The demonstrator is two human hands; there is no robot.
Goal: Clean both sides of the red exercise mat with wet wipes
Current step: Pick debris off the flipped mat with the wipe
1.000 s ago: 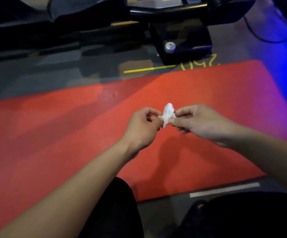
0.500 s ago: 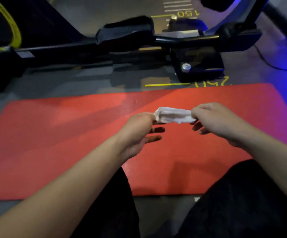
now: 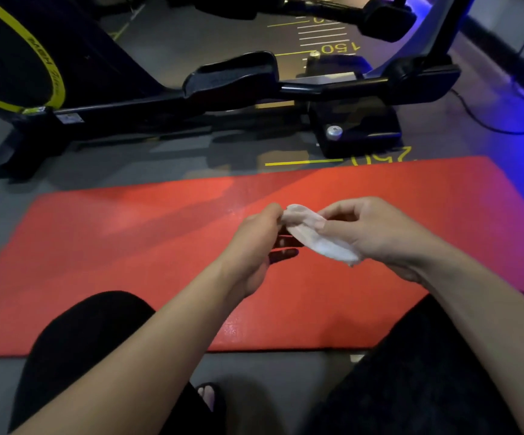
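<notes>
Both hands meet over the middle of the red exercise mat (image 3: 147,246), and between them hangs a white wet wipe (image 3: 317,237), partly unfolded into a soft, crumpled strip that sags from its upper end down toward the person. The left hand (image 3: 254,243) pinches the wipe's far upper corner between thumb and forefinger, while its lower fingers stretch out loosely beneath the pinch without touching the cloth. The right hand (image 3: 376,233) has the wipe caught between thumb and curled fingers along the strip's nearer length, and the loose tail droops just below that grip, against the heel of the hand. The wipe looks damp and limp, faintly translucent at the edges, with no sharp folds. Under the grip the mat lies flat on the grey floor (image 3: 254,372), its long sides running left to right; its surface is a plain, even red with a slight sheen near the edge closest to the person and a violet cast on the end to the right of the hands. Beyond the grip, past the mat's far edge, stands a black exercise machine (image 3: 166,102) with a yellow-rimmed wheel (image 3: 19,58) off to the left. Yellow floor markings (image 3: 304,163) run between machine and mat. Nearer than the grip, dark-clad knees (image 3: 78,340) frame both forearms.
</notes>
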